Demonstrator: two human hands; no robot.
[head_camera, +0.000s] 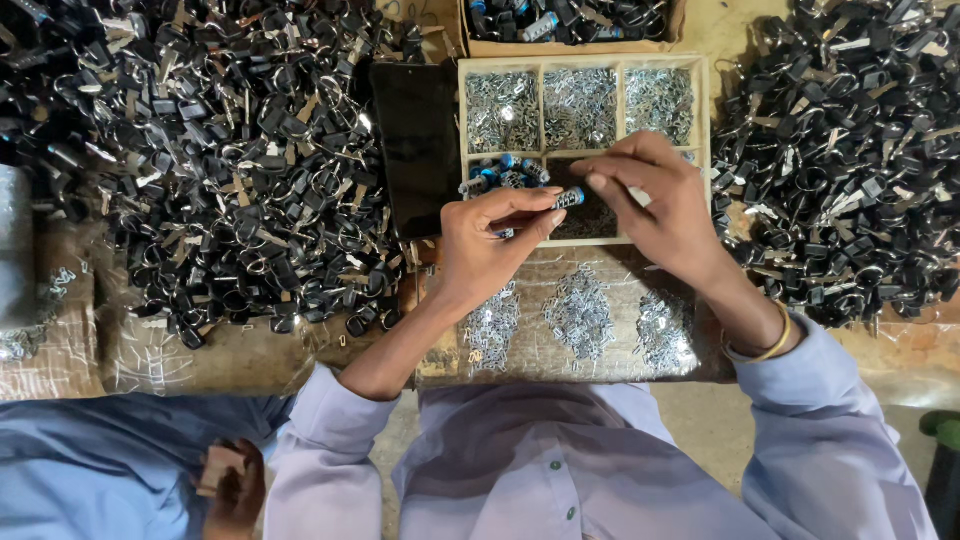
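The small black part with a blue end (567, 198) sits between the two hands, above the near edge of the wooden compartment tray (705, 120); its long axis runs roughly left to right, blue end toward the right; the left hand (490, 245) has thumb and forefinger closed on its left portion, remaining fingers curled; the right hand (655, 195) lies just beside it on the right, fingertips bent down toward the blue end; whether those fingertips grip the part or only touch it cannot be told; a small pale item shows at the right palm, kind unclear. Both hands are about equally near to the part; the left hand carries it.

Counts: one part in hand; a small cluster of similar blue-ended parts (500, 172) in the tray's near-left compartment, several, exact number not countable; three far compartments filled with small bright metal pieces (580, 105); three loose heaps of the same metal pieces (580, 315) on the near board; two large heaps of black parts, one at left (220, 170), one at right (850, 150); one dark flat slab (415, 145) just left of the tray; one cardboard box (570, 30) at the far side, holding more parts. One further hand (235, 490) of another person shows at near left.
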